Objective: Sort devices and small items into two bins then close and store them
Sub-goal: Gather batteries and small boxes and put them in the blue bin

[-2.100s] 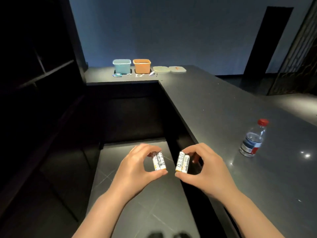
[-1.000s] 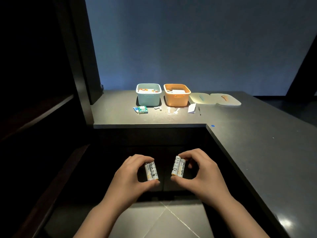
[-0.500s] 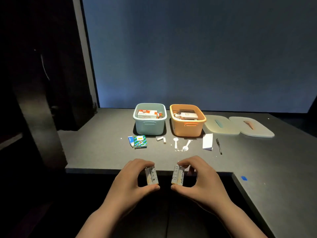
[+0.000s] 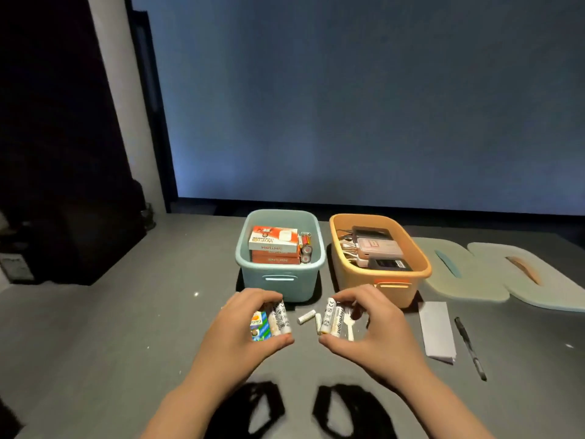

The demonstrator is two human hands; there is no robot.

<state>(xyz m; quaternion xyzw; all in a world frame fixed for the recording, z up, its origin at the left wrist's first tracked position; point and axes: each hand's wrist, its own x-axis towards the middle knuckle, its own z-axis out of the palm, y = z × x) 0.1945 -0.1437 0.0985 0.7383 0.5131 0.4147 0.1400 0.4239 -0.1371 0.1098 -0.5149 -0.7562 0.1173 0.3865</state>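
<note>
Matte grey counter (image 4: 95, 343), smooth, faint specks. 2 rounded plastic bins side by side at the back, each with a slot handle in the near wall: teal bin (image 4: 280, 285) left, orange bin (image 4: 421, 264) right. Teal bin holds stacked orange-and-white cartons (image 4: 273, 240) plus cylindrical cells stood on end along its right wall. Orange bin holds flat rectangular devices (image 4: 376, 248), pink, grey and black, with pale cables at their left.

2 flat rounded lids (image 4: 468, 280) lie overlapping, right of the orange bin.

Left hand (image 4: 243, 331): thumb below, fingers curled over top, pinching 2 white cylindrical batteries (image 4: 280, 318) upright, side by side, just in front of the teal bin. Right hand (image 4: 370, 331): same pinch on 2 white printed batteries (image 4: 332, 316), just in front of the orange bin.

Between the hands, 2 short white loose batteries (image 4: 306, 316) lie on the counter. A small colourful packet (image 4: 259, 326) shows behind the left-hand cells. Right: folded white paper (image 4: 437, 331), black pen (image 4: 470, 346) beside it.
</note>
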